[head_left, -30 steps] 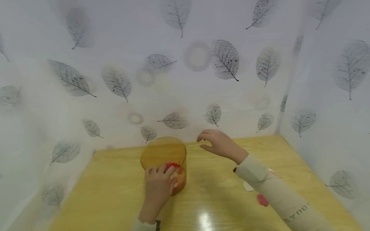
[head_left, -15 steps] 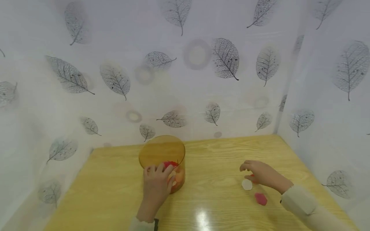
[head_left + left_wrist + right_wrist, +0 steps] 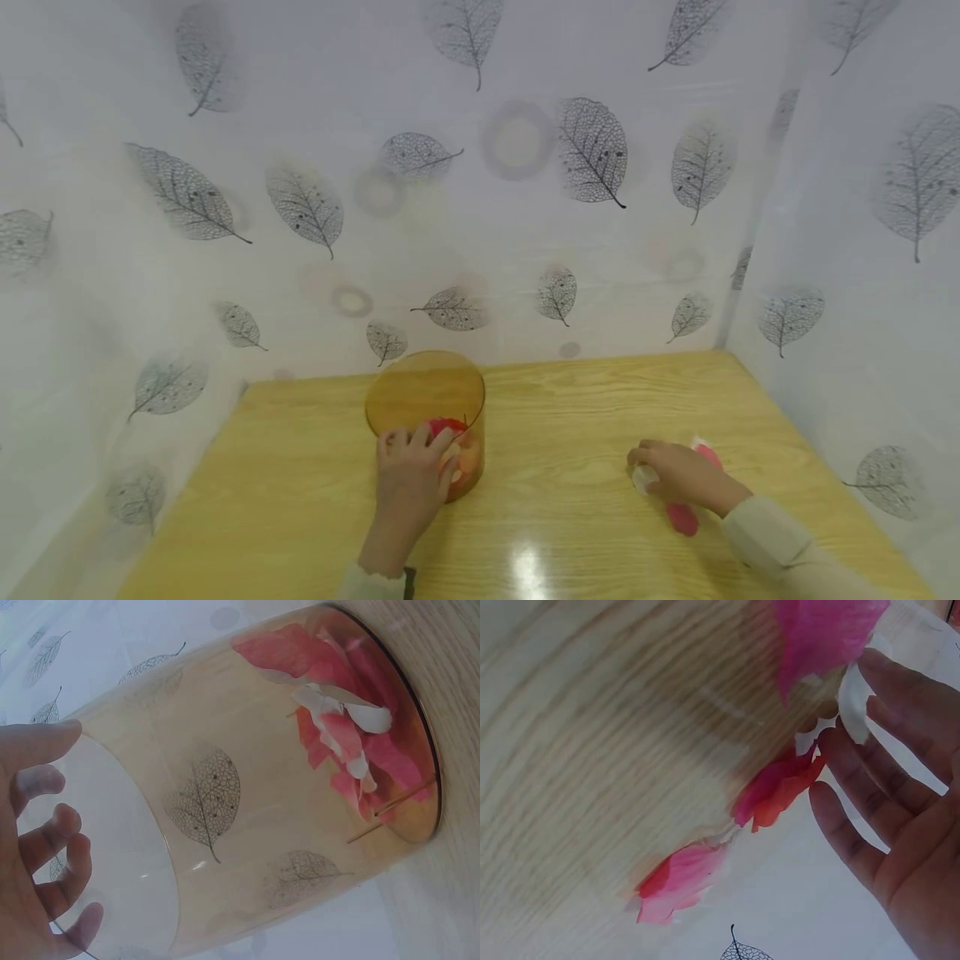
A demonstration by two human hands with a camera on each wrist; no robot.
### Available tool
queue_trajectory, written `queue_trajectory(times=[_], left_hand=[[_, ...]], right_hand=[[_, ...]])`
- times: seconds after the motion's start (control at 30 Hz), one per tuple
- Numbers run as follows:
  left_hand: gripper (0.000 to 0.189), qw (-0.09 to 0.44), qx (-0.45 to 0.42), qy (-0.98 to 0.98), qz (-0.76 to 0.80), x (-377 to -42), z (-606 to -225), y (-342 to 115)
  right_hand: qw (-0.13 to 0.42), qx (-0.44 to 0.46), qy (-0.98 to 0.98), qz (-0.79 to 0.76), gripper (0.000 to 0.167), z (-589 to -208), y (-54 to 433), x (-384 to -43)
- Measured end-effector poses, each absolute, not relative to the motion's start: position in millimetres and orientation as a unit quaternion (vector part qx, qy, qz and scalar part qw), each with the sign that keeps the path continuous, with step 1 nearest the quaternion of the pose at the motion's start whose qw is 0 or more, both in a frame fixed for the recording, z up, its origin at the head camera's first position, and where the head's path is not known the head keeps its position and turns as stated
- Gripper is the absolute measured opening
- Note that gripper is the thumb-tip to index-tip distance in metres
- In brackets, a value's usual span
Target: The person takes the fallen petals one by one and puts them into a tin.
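An amber glass vase [image 3: 425, 379] stands on the table, and my left hand [image 3: 408, 492] grips its rim with curled fingers. At its bottom, in the left wrist view, lie red, pink and white petals [image 3: 352, 705] and thin brown stems [image 3: 401, 799]. Over at the right, my right hand [image 3: 686, 477] is low on the table, pinching a white petal [image 3: 851, 705] between thumb and fingers. Beside that hand lies a magenta petal [image 3: 825, 637]. A red-and-magenta petal [image 3: 780, 787] and a pink one [image 3: 679, 881] lie farther along in the right wrist view.
The pale wooden table [image 3: 555, 433] carries everything. White sheeting [image 3: 480, 242] printed with grey leaves rises behind it and along both sides. Light glares off the table's front [image 3: 528, 567].
My right hand has moved from beside the vase rightward and down to the loose petals, then closed on the white one. My left hand stays on the vase rim.
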State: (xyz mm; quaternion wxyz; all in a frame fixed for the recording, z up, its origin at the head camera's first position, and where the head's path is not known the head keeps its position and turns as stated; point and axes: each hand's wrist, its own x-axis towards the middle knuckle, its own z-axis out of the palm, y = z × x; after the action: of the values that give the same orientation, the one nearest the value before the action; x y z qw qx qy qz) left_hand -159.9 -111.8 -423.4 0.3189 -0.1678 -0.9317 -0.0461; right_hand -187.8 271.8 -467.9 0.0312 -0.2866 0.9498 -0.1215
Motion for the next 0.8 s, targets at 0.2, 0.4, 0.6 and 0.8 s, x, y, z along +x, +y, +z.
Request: queue_trajectory(times=[0.2, 0.4, 0.6, 0.8], left_hand=[[0.036, 0.33, -0.171, -0.928, -0.043, -160.1, -422.5, -112.0], [0.035, 0.331, -0.173, -0.926, -0.046, -159.7, -422.3, -111.2], [0.036, 0.33, -0.172, -0.928, -0.036, -159.5, -422.1, -111.0], [0.035, 0.326, -0.166, -0.93, -0.031, -159.4, -421.5, -111.9]], right_hand=[[0.038, -0.28, 0.95, -0.136, 0.021, -468.9, 271.7, -190.0], [0.022, -0.295, 0.946, -0.133, 0.02, -467.5, 271.6, -192.8], [-0.023, -0.323, 0.94, -0.106, 0.025, -447.6, 262.0, -206.7], [-0.083, -0.358, 0.925, -0.099, 0.025, -399.3, 220.9, -239.8]])
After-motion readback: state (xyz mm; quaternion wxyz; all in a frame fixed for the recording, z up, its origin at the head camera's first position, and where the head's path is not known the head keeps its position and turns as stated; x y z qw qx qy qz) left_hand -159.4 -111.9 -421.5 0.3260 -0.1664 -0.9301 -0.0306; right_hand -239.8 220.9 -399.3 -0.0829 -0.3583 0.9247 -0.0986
